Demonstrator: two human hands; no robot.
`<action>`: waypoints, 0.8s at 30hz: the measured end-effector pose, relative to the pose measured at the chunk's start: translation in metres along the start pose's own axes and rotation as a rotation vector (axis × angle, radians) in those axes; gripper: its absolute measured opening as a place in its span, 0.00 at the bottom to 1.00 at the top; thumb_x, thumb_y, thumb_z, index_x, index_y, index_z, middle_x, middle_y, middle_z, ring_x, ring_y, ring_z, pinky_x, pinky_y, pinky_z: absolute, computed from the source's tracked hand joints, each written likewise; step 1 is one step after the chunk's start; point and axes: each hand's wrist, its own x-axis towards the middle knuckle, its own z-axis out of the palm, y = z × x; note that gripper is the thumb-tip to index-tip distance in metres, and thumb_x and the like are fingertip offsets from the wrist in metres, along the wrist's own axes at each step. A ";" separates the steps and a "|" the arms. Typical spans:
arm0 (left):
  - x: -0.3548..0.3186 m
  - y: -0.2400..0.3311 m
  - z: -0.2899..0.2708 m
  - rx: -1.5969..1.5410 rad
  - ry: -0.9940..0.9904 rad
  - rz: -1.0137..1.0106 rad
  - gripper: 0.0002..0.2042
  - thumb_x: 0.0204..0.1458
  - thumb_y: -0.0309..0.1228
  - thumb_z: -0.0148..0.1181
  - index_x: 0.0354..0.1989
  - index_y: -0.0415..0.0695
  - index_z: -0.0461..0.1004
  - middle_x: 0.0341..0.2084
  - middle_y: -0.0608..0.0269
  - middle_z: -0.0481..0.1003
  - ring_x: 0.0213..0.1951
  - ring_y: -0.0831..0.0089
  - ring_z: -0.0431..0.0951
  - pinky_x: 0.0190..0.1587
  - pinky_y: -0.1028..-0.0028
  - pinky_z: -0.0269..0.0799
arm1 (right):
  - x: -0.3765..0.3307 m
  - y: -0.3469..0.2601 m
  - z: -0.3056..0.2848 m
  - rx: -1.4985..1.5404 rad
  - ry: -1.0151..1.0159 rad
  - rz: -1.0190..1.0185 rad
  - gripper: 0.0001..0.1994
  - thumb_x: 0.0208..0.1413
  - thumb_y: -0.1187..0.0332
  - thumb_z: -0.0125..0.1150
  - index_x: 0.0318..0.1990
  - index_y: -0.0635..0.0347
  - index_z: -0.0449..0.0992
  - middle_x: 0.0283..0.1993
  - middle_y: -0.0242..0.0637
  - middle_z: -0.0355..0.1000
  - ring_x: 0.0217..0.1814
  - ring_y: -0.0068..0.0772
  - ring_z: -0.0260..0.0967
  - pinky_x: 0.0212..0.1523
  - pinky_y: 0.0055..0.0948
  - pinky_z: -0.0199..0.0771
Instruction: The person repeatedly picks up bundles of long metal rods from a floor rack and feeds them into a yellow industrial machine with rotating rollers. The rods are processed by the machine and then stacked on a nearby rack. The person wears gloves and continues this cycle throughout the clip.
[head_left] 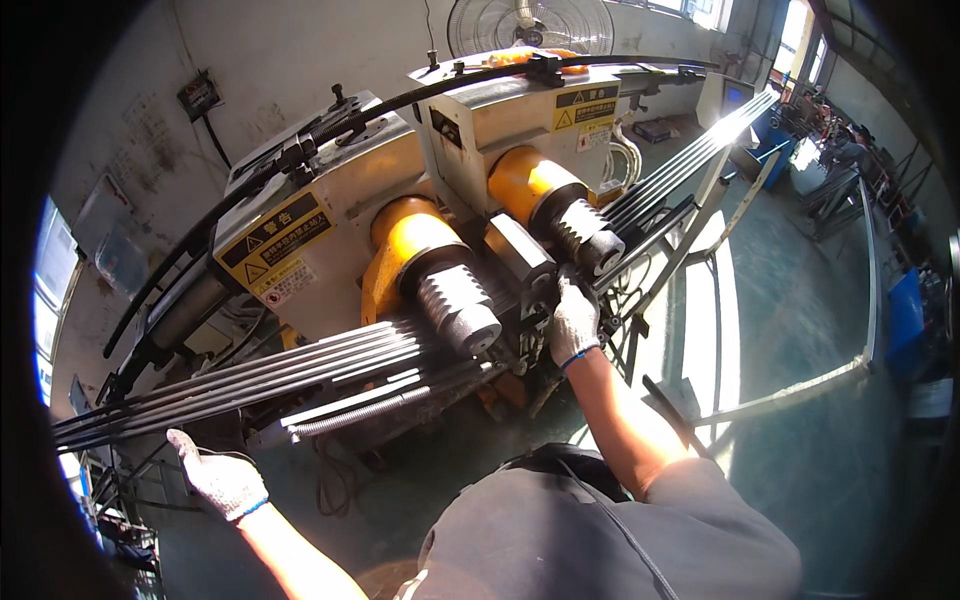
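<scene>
A bundle of long grey metal bars [250,388] runs across a bending-type machine [340,235], passing behind two grooved steel rollers, the left one [457,305] and the right one [582,232], on yellow housings. My left hand [222,480], in a white knit glove, is just below the bars' left stretch with its thumb raised and fingers apart, holding nothing visible. Between the rollers, my gloved right hand [577,322] is closed at the dark end of a rectangular metal block [518,248]. Whatever its fingers grip there is hidden.
A curved black bar [400,100] arches over the machine, and a fan [530,25] stands behind. On the right are a metal support frame [700,225] under the bars and a low rail [790,395]. A coiled cable [337,488] hangs below the machine.
</scene>
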 end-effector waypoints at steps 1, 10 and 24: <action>0.001 0.010 0.020 0.109 0.001 0.080 0.37 0.75 0.53 0.55 0.83 0.41 0.60 0.83 0.54 0.58 0.80 0.61 0.61 0.84 0.55 0.49 | 0.002 0.002 -0.002 -0.213 -0.061 -0.099 0.18 0.80 0.58 0.53 0.47 0.60 0.86 0.43 0.34 0.85 0.43 0.30 0.81 0.43 0.33 0.81; -0.015 0.016 0.189 0.190 -0.391 0.131 0.15 0.75 0.29 0.54 0.66 0.40 0.73 0.52 0.47 0.83 0.51 0.58 0.85 0.60 0.59 0.83 | 0.044 -0.006 0.002 -0.012 -0.092 0.196 0.13 0.73 0.58 0.58 0.47 0.57 0.81 0.31 0.35 0.79 0.28 0.33 0.79 0.28 0.32 0.79; -0.059 -0.014 0.324 0.783 -0.857 0.256 0.12 0.71 0.31 0.64 0.53 0.36 0.85 0.49 0.56 0.86 0.47 0.70 0.87 0.56 0.70 0.82 | 0.062 -0.004 -0.010 -0.342 -0.280 -0.220 0.21 0.68 0.64 0.68 0.66 0.56 0.80 0.56 0.31 0.79 0.50 0.27 0.80 0.39 0.32 0.83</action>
